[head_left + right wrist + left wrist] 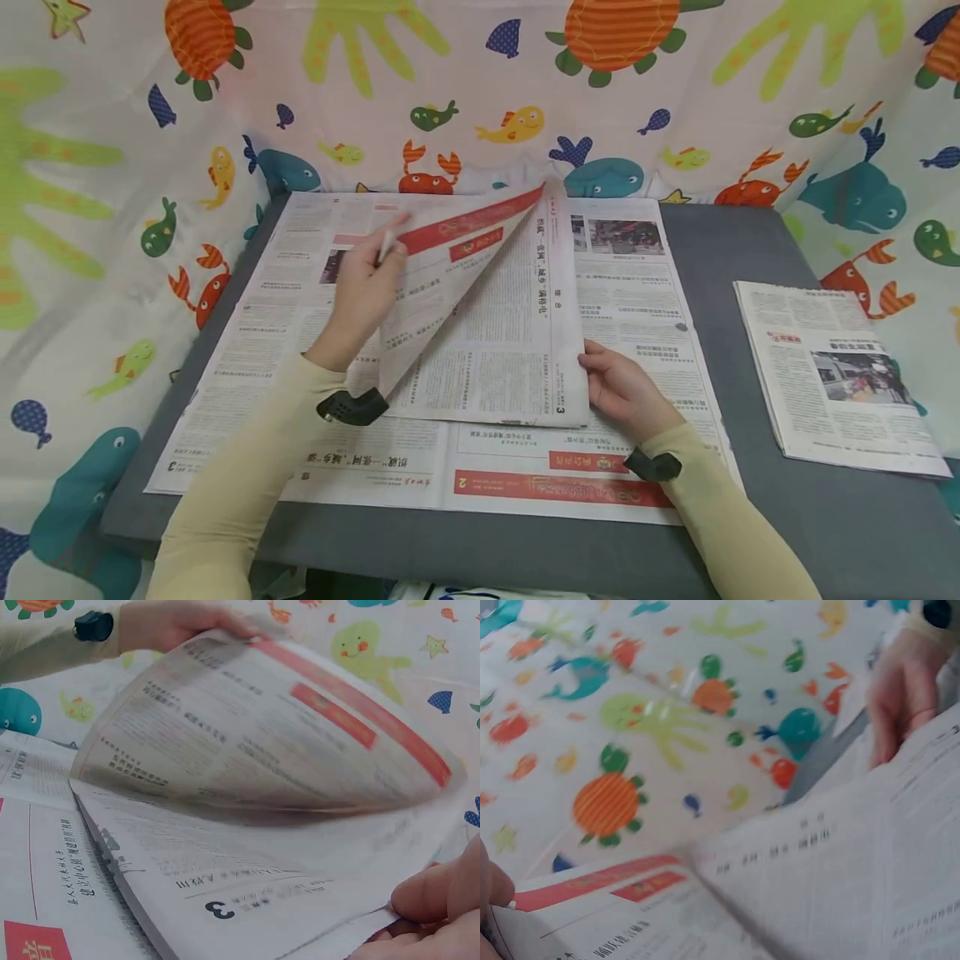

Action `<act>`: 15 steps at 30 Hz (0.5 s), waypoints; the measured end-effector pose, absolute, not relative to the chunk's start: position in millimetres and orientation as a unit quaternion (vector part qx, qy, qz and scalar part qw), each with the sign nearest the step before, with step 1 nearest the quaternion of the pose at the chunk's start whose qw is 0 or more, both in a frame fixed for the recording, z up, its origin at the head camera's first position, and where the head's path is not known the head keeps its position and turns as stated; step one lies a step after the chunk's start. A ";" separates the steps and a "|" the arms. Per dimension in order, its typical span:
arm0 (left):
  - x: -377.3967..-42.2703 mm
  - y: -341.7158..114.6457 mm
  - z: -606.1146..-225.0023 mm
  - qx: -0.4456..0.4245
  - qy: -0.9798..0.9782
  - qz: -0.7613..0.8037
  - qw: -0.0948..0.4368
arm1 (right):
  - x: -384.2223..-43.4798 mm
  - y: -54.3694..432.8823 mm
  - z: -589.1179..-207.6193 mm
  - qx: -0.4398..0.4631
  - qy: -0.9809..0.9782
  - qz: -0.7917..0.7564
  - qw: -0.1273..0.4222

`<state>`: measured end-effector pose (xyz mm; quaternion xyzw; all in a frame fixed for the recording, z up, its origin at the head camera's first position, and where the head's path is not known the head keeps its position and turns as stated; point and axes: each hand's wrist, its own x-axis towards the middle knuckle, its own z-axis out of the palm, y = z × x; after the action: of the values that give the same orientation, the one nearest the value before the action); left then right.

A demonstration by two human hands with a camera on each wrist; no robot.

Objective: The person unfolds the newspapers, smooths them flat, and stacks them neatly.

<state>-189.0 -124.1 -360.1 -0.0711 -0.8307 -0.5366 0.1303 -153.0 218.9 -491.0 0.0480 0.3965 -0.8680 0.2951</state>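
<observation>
A folded newspaper lies over a larger spread newspaper sheet. My left hand pinches the edge of its raised top page, which bends up and over to the left and shows a red banner. At the folded paper's right edge, my right hand grips the paper between thumb and fingers. In the right wrist view the right thumb lies on top of the page near the large "3", and the left hand holds the lifted page's far edge.
A stack of folded newspapers lies at the right side of the grey table. Behind and around the table hangs a cloth printed with sea animals. Dark bands with small devices sit on both wrists.
</observation>
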 end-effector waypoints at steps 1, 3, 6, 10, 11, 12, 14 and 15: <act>-188.4 -135.2 -360.5 -0.043 -0.818 -0.558 0.131 | -153.0 219.3 -490.6 0.052 0.397 -0.868 0.294; -187.0 -157.2 -362.4 0.013 -0.792 -0.599 0.121 | -152.5 221.0 -489.5 0.055 0.388 -0.872 0.295; -185.4 -188.7 -368.5 0.093 -0.733 -0.666 0.099 | -151.1 225.2 -487.5 0.061 0.358 -0.883 0.298; -186.8 -226.4 -385.2 0.179 -0.644 -0.738 0.089 | -149.7 231.5 -484.9 0.071 0.346 -0.888 0.294; -187.4 -234.4 -390.8 0.197 -0.623 -0.752 0.087 | -149.5 232.6 -484.1 0.073 0.351 -0.886 0.293; -187.8 -241.6 -397.2 0.217 -0.604 -0.763 0.085 | -149.4 233.6 -483.3 0.077 0.355 -0.884 0.294; -188.1 -253.9 -411.2 0.254 -0.565 -0.781 0.080 | -149.2 235.2 -481.3 0.086 0.367 -0.879 0.293; -187.6 -258.9 -418.6 0.270 -0.554 -0.784 0.076 | -148.8 235.9 -479.9 0.092 0.369 -0.877 0.293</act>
<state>-187.6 -258.9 -418.6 0.2703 -0.5537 -0.7840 0.0760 -148.8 235.9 -479.9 0.0922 0.3690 -0.8773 0.2928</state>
